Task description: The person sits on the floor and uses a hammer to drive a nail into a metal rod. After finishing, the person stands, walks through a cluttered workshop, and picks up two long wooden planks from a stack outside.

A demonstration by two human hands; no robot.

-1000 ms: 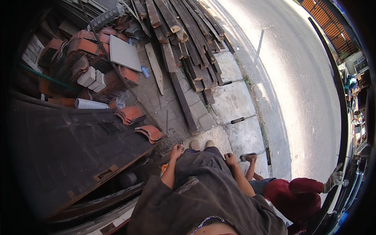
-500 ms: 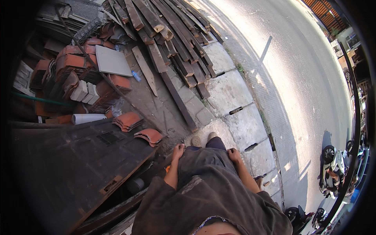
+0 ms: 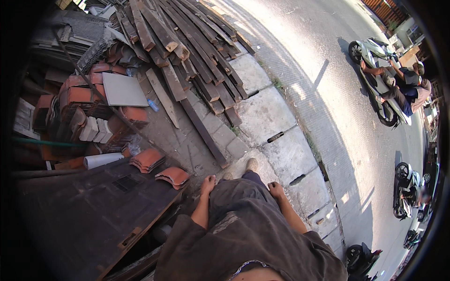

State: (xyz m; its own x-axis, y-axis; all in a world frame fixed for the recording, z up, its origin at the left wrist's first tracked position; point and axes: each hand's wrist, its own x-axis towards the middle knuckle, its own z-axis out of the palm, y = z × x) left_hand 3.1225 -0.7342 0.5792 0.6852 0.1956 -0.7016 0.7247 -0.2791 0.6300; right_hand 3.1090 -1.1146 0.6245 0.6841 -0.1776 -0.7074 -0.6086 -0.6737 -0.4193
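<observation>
My left hand [image 3: 207, 184] hangs beside my left thigh with its fingers curled in, and nothing shows in it. Close to it lie curved orange roof tiles [image 3: 172, 175] on a dark wooden door panel [image 3: 89, 201]. At my right thigh, above the concrete slabs [image 3: 286, 150], my right hand [image 3: 275, 189] is also loosely closed, with nothing seen in it. Neither hand touches the tiles or the timber. One shoe [image 3: 251, 165] is set forward on the pavement.
Ahead, dark timber beams [image 3: 187, 56] are heaped beside the slabs; one long beam [image 3: 206, 131] reaches toward my feet. Stacked tiles [image 3: 77, 93] and a pale square board [image 3: 124, 90] stand left. On the road [image 3: 337, 117] at right are a motorbike with riders [image 3: 382, 84] and other motorbikes [image 3: 407, 189].
I have stepped forward, one shoe now further ahead. Both hands have shifted slightly left in view and stay curled. A motorbike with riders has come into view on the road.
</observation>
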